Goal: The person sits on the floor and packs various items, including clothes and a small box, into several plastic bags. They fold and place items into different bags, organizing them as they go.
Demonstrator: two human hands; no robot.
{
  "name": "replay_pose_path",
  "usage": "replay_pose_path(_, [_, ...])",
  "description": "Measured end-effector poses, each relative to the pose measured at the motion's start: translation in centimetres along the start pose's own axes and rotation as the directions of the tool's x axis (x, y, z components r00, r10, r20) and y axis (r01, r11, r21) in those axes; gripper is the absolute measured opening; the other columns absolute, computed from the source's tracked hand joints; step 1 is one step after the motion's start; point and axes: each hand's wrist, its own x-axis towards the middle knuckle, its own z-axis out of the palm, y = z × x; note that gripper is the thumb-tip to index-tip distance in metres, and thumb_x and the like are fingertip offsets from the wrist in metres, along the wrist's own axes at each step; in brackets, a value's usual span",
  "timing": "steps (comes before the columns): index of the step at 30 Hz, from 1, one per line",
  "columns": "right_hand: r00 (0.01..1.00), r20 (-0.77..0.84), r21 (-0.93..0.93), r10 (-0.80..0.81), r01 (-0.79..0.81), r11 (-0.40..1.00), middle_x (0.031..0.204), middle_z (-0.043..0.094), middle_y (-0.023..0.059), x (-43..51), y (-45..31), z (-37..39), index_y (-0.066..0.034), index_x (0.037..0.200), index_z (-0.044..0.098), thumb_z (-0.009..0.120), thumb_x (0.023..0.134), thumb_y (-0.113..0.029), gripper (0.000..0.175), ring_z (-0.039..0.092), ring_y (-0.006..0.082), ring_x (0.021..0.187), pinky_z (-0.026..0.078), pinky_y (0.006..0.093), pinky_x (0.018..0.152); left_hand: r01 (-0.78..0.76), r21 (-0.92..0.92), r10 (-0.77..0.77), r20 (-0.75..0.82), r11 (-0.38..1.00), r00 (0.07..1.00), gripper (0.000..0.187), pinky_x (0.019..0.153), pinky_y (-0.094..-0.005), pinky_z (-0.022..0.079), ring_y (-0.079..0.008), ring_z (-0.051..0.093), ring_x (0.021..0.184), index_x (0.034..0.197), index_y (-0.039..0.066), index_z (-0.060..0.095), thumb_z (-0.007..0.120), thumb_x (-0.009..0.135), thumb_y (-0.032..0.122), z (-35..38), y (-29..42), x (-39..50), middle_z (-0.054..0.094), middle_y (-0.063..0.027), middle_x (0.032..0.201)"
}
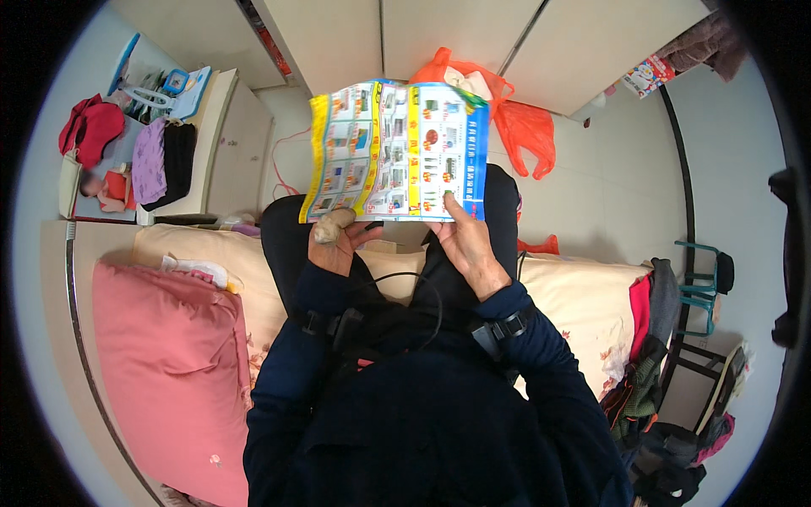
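Observation:
A colourful printed flyer (396, 152) with rows of product pictures is spread above my lap, its surface slightly wavy. My right hand (466, 244) grips its lower right edge, thumb on top and fingers beneath. My left hand (336, 244) is at the lower left edge, palm up, with a pale, beige object (334, 226) at its thumb side; whether this is a thumb covering or a separate thing I cannot tell. Some fingers of that hand are hidden, and its hold on the paper is unclear. A black cable (437, 291) loops between my forearms.
Red plastic bags (526, 136) lie on the floor by the pale cabinet doors (443, 32). A bed with a cream floral sheet (583, 291) is under me, a folded pink quilt (171, 367) at left. A low cabinet (237, 146) stands front left, clothes (646, 374) at right.

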Motion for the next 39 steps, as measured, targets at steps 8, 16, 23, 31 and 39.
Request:
replay_pose_path(8, [0.997, 0.056, 0.043, 0.046, -0.048, 0.998, 0.143, 0.051, 0.0152, 0.1, -0.1, 0.0, -0.0012, 0.143, 0.039, 0.048, 0.104, -0.015, 0.042, 0.053, 0.0279, 0.129, 0.046, 0.0439, 0.109, -0.008, -0.027, 0.007, -0.027, 1.000, 1.000, 0.045, 0.086, -0.0525, 0.060, -0.0336, 0.066, 0.109, 0.139, 0.005, 0.042, 0.056, 0.098, 0.018, -0.5, -0.5, -0.2, 0.060, -0.0207, 0.129])
replay_pose_path(16, [0.997, -0.002, -0.010, 0.073, -0.073, 0.997, 0.134, 0.056, 0.0208, 0.5, -0.4, -1.0, 0.0030, 0.137, 0.042, 0.051, 0.102, -0.012, 0.039, 0.063, 0.0291, 0.116, 0.061, 0.0380, 0.088, 0.063, -0.080, -0.062, 0.006, 0.995, 0.998, 0.050, 0.079, -0.0518, 0.063, -0.0353, 0.069, 0.103, 0.139, 0.002, 0.041, 0.056, 0.096, 0.023, 0.7, 1.6, -0.5, 0.063, -0.0220, 0.124])
replay_pose_path(23, [0.998, -0.025, -0.171, 0.063, -0.067, 0.983, 0.127, 0.060, 0.0195, 0.2, -1.3, -1.6, 0.0050, 0.135, 0.043, 0.052, 0.102, -0.013, 0.039, 0.065, 0.0267, 0.112, 0.061, 0.0364, 0.087, -0.009, 0.017, 0.009, -0.002, 1.000, 1.000, 0.050, 0.089, -0.0535, 0.060, -0.0369, 0.062, 0.116, 0.142, 0.001, 0.035, 0.052, 0.097, 0.012, 0.3, 1.3, -0.2, 0.056, -0.0238, 0.132])
replay_pose_path(31, [0.998, -0.060, -0.334, -0.022, 0.001, 0.942, 0.126, 0.061, 0.0146, 0.1, -1.6, -1.9, 0.0040, 0.133, 0.047, 0.056, 0.101, -0.012, 0.037, 0.063, 0.0205, 0.112, 0.053, 0.0347, 0.097, -0.043, 0.111, 0.040, 0.025, 0.993, 0.999, 0.049, 0.096, -0.0599, 0.054, -0.0379, 0.059, 0.120, 0.140, -0.001, 0.040, 0.056, 0.094, 0.011, -1.3, 1.2, -0.6, 0.054, -0.0218, 0.136])
replay_pose_path(39, [0.999, 0.036, -0.612, 0.008, 0.016, 0.790, 0.108, 0.069, 0.0113, 0.0, -4.1, -3.1, 0.0041, 0.120, 0.060, 0.064, 0.098, -0.020, 0.033, 0.065, 0.0146, 0.096, 0.052, 0.0280, 0.086, 0.164, -0.096, -0.149, 0.151, 0.982, 0.977, 0.066, 0.096, -0.0512, 0.054, -0.0351, 0.066, 0.111, 0.143, -0.001, 0.042, 0.064, 0.082, 0.009, -0.2, 4.5, -1.9, 0.057, -0.0220, 0.136])
